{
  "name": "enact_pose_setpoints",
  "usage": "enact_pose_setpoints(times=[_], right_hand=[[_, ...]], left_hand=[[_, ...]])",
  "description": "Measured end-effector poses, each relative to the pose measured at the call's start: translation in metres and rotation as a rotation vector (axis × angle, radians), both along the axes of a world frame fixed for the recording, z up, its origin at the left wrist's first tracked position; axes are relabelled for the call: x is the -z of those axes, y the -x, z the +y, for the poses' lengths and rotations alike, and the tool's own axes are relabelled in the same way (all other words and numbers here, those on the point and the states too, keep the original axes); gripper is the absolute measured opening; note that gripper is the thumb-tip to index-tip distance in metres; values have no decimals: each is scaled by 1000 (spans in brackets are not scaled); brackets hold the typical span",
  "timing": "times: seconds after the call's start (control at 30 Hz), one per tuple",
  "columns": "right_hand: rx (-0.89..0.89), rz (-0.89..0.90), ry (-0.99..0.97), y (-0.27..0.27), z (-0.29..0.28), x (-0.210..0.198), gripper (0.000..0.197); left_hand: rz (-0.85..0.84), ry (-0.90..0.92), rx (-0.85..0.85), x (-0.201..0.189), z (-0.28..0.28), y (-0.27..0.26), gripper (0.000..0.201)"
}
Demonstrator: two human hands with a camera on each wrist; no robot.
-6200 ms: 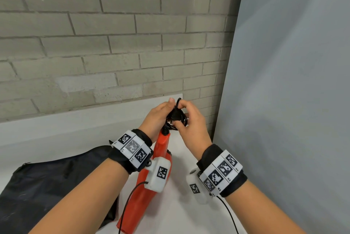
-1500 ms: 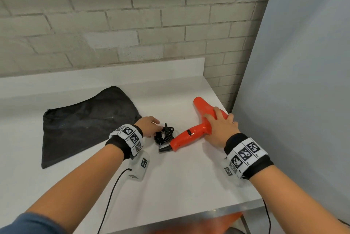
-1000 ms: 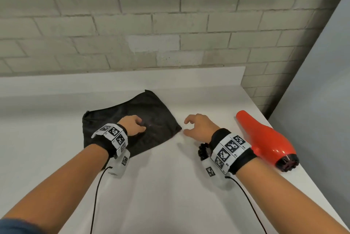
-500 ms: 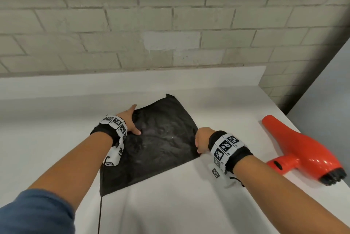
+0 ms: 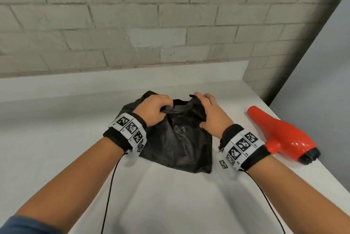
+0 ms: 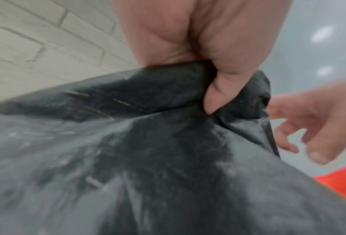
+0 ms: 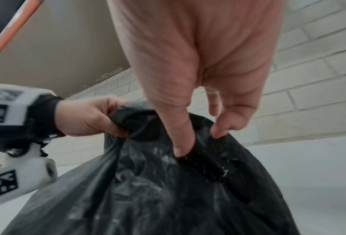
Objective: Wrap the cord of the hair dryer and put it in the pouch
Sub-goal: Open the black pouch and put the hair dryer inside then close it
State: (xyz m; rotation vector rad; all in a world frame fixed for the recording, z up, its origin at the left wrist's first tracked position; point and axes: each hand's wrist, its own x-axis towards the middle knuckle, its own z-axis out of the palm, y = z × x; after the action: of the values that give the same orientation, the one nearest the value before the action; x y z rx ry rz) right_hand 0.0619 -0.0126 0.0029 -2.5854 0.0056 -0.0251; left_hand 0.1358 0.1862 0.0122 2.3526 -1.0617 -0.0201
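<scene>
The black pouch (image 5: 180, 139) lies mid-table with its far edge bunched and lifted. My left hand (image 5: 164, 109) grips that edge on the left; in the left wrist view my left hand (image 6: 214, 95) has thumb and fingers closed on a fold of the pouch (image 6: 148, 159). My right hand (image 5: 201, 110) holds the edge on the right. In the right wrist view my right hand (image 7: 200, 139) pinches the pouch (image 7: 168, 190) between thumb and fingertip. The red hair dryer (image 5: 280, 135) lies untouched on the table to the right. Its cord is hidden behind my right wrist.
The white table (image 5: 170, 195) ends against a brick wall (image 5: 151, 25) behind the pouch. A grey panel (image 5: 322, 82) stands close on the right, just past the dryer. The table's right edge runs beside the dryer's black back end (image 5: 310, 156).
The pouch lay flat under my hands half a second ago. Both hands have moved to its far edge, taken hold and gathered it up. The dryer has stayed on the right.
</scene>
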Motion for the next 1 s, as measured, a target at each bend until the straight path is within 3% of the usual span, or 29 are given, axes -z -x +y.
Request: enact_pose_setpoints(times=[0.07, 0.13, 0.27, 0.33, 0.43, 0.47, 0.5, 0.53, 0.63, 0.7, 0.73, 0.77, 0.83, 0.93, 1.0], right_hand=[[-40, 36, 1, -2, -6, -3, 78], [-22, 163, 125, -3, -14, -2, 55], [250, 337, 334, 4, -34, 0, 30], [291, 275, 183, 9, -44, -1, 20], [316, 76, -221, 19, -49, -9, 25], [292, 19, -267, 23, -48, -14, 27], [256, -17, -269, 28, -45, -19, 29], [214, -37, -255, 33, -40, -24, 29], [129, -75, -312, 45, -30, -37, 21], [80, -119, -413, 54, -27, -44, 11], [64, -152, -459, 56, -28, -45, 21], [76, -183, -481, 58, -29, -46, 33], [142, -238, -411, 59, -30, -48, 46], [221, -226, -107, 57, -36, -43, 34], [264, -169, 66, 58, -36, -40, 15]], left_hand=[[-65, 46, 79, -5, -8, 8, 29], [-141, 72, 88, -8, -14, 14, 21], [-187, 109, -27, -14, -16, 16, 15], [-73, 95, -18, -13, -14, 13, 21], [391, 129, -34, -12, -18, 16, 19], [479, 167, -88, -9, -21, 17, 24], [465, 155, -156, -7, -24, 15, 35], [389, 79, -221, -4, -26, 13, 41], [202, -365, -273, 3, -28, 7, 31], [213, -593, -247, 12, -29, 5, 38], [248, -629, -236, 16, -30, 5, 49], [287, -608, -229, 19, -29, 6, 60], [361, -386, -266, 21, -30, 7, 61], [238, 59, -422, 12, -33, 8, 54], [68, 231, -479, 1, -36, 13, 49]])
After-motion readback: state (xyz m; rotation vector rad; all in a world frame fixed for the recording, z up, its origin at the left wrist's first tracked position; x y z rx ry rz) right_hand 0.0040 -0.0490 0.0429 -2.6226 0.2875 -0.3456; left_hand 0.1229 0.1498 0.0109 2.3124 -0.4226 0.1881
